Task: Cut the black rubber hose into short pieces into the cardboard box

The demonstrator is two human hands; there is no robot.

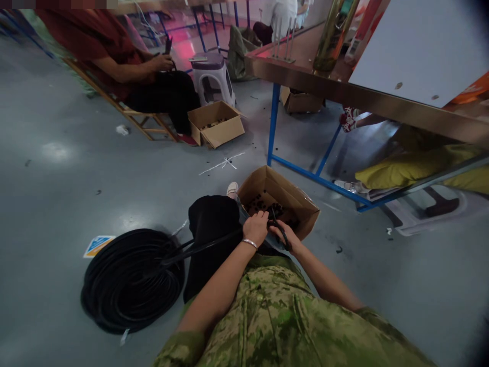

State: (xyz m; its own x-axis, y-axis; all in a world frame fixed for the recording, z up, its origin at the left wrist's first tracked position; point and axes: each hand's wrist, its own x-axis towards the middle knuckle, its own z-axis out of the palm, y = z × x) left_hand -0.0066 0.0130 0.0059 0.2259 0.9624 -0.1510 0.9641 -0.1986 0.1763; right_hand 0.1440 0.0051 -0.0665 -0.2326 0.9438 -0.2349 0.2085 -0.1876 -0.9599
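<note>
I've got left hand [255,228] clamped on black tubing [214,243], right hand [291,238] gripping scissors [283,233], both at open carton [307,206].

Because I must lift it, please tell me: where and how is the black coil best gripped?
Probably grip the black coil by its outer loops, from the side away from the trouser leg: it lies flat, they are exposed there, and the black strand leaves opposite, towards the left hand.

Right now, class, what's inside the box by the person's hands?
Small black pieces lie scattered inside the cardboard box. Whatever the left hand and right hand cover cannot be seen.
</note>
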